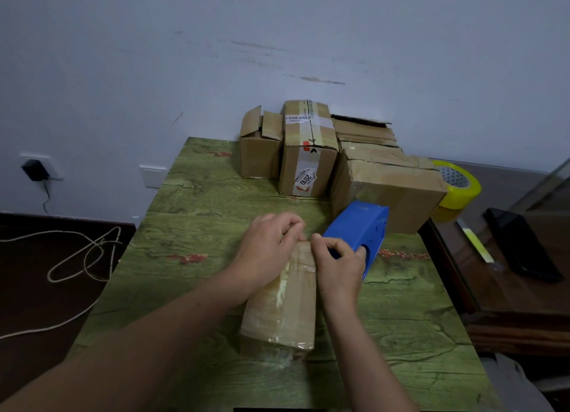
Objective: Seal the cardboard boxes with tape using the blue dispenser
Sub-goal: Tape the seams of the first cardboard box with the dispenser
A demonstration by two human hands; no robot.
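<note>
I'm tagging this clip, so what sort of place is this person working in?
Probably a home room or small office used for packing parcels: brown cardboard boxes on a green wood-grain table, a yellow tape roll, and a black plug in a wall socket.
</note>
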